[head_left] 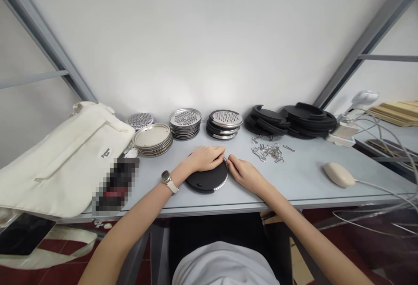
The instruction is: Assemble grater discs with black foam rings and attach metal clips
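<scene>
A round black disc with a metal rim (pixel 209 178) lies flat on the grey table (pixel 294 180) in front of me. My left hand (pixel 205 157), with a watch on its wrist, rests on the disc's top, fingers curled toward its far right edge. My right hand (pixel 243 171) pinches at the same spot on the rim, where a small metal ring or clasp seems to sit. What exactly the fingertips hold is too small to make out.
Behind stand stacks of perforated metal discs (pixel 185 123), plain metal rings (pixel 152 139), assembled discs (pixel 224 123) and black covers (pixel 290 120). Loose metal clasps (pixel 268 150) lie right of centre. A cream bag (pixel 62 158) fills the left; a mouse (pixel 338 174) and cables lie right.
</scene>
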A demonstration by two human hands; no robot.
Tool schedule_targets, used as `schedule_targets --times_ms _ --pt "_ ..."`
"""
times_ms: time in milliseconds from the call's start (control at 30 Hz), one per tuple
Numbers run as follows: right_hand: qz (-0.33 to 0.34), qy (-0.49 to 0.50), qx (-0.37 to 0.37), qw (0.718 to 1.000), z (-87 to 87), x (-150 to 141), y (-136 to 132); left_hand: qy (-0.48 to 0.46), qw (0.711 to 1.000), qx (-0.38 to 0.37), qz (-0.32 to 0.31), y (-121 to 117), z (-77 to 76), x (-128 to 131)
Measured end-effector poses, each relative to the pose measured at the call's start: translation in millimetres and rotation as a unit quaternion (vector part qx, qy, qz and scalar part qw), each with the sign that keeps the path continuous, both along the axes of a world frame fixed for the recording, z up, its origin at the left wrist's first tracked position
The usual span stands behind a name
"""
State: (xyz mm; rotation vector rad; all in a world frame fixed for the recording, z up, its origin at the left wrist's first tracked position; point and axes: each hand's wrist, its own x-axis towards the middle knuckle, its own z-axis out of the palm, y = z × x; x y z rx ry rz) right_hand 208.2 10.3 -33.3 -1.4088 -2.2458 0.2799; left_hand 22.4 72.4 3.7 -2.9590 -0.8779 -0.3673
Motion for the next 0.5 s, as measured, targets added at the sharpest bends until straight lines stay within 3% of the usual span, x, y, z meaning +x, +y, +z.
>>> schedule_targets --times_ms 500 --pt "-0.011 -0.029 0.009 0.999 -2.3 -1.5 0.7 -0.007 0.999 0.012 -0.040 -0.2 0.3 -0.3"
